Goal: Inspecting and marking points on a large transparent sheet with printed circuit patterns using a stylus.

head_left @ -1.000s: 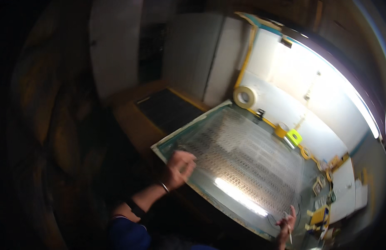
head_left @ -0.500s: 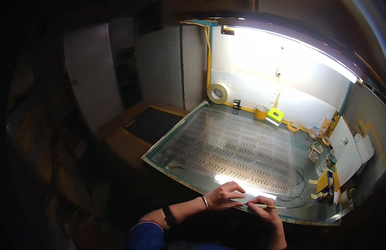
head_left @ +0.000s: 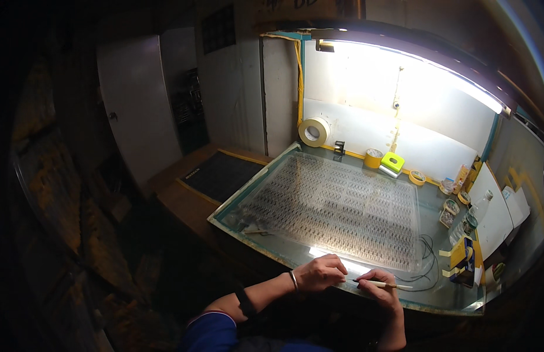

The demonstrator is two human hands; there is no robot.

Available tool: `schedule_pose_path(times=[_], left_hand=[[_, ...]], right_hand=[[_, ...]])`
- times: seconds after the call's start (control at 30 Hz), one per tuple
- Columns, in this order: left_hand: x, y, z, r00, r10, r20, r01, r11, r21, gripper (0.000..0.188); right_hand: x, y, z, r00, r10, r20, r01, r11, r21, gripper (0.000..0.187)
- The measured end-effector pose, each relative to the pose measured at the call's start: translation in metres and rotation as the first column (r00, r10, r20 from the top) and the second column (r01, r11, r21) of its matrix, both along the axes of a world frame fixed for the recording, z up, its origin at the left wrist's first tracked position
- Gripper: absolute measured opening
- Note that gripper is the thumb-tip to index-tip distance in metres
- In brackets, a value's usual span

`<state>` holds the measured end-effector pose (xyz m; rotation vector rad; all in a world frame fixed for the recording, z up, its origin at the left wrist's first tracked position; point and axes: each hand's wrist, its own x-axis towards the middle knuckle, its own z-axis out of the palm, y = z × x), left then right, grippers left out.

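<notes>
A clear film sheet [head_left: 342, 202] printed with rows of small dark marks lies on the glass worktop [head_left: 437, 202]. At the worktop's near edge, my left hand [head_left: 321, 274] has its fingers curled in and pressed together; whether something is between them is hidden. Just to its right, my right hand [head_left: 382, 290] grips a slender cream pen-like tool [head_left: 396, 286] between thumb and fingers. The tool's dark end points toward my left hand, while its pale end sticks out to the right. The two hands are close but apart.
Along the back stand a big tape roll [head_left: 313, 132], a yellow tape roll [head_left: 373, 158] and a lime-green hole punch [head_left: 393, 162]. A bottle [head_left: 482, 200] and a yellow-and-blue box [head_left: 462, 261] are at right. Dark thin wire [head_left: 426, 267] lies beside the sheet; a bright tube lamp [head_left: 454, 82] hangs above.
My left hand's fingers, spread before, have curled in. My right hand still holds the pen-like tool. The whole view has shifted slightly.
</notes>
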<state>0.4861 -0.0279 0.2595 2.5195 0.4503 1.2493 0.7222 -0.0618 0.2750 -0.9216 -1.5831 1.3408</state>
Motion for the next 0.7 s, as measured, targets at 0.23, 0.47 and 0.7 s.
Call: schedule_pose_path(times=[0.23,0.47,0.7], left_hand=[[-0.011,-0.043,-0.01,1.0,0.028,-0.013,-0.03,0.987,-0.159,0.011],[-0.051,-0.03,0.004,0.877,0.48,0.042,-0.481,0.875,0.05,0.017],[-0.061,0.033,-0.012,0.593,0.805,-0.029,-0.798,0.592,0.117,0.056]], right_hand=[[0.003,0.014,-0.015,0.97,-0.194,-0.144,0.203,0.978,0.045,0.017],[0.055,0.014,-0.014,0.87,-0.436,-0.229,0.477,0.861,0.174,0.044],[0.144,0.011,-0.038,0.744,-0.625,-0.238,0.662,0.739,0.128,0.038]])
